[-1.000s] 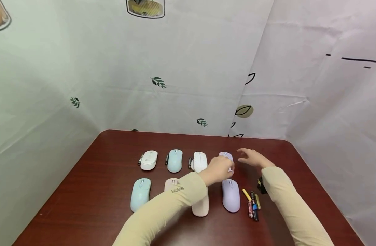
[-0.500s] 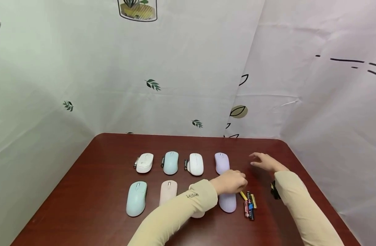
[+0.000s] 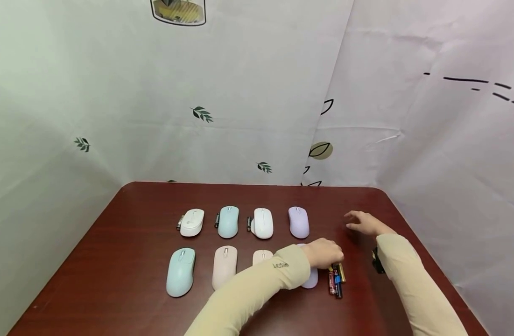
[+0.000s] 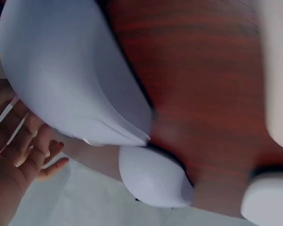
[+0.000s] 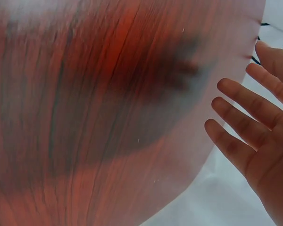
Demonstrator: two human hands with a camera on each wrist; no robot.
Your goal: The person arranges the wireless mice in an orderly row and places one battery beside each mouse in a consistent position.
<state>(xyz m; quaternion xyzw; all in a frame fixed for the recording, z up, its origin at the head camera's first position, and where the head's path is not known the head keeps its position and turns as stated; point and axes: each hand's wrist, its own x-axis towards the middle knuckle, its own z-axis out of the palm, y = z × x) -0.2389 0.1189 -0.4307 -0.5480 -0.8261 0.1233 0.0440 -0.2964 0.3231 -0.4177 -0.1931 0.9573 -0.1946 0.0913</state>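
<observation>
In the head view my left hand [image 3: 322,253] hovers over the upper ends of several loose batteries [image 3: 334,284]. It partly covers the front purple mouse [image 3: 310,280], which looms large beside the fingers in the left wrist view. Those fingers are loosely bent and apart, with nothing seen between them. My right hand [image 3: 368,224] is held above the table at the right, fingers spread and holding nothing; its shadow falls on the wood in the right wrist view. Another purple mouse [image 3: 299,222] lies in the back row.
On the dark red table [image 3: 114,280], the back row also has a white mouse [image 3: 263,223], a blue mouse [image 3: 228,222] and a small white mouse [image 3: 192,222], each with batteries alongside. A mint mouse [image 3: 180,272] and pink mice [image 3: 224,268] stand in front.
My left hand has moved from the back purple mouse toward me and right, to the batteries. The right hand has shifted right, away from the mice. The head view has turned slightly.
</observation>
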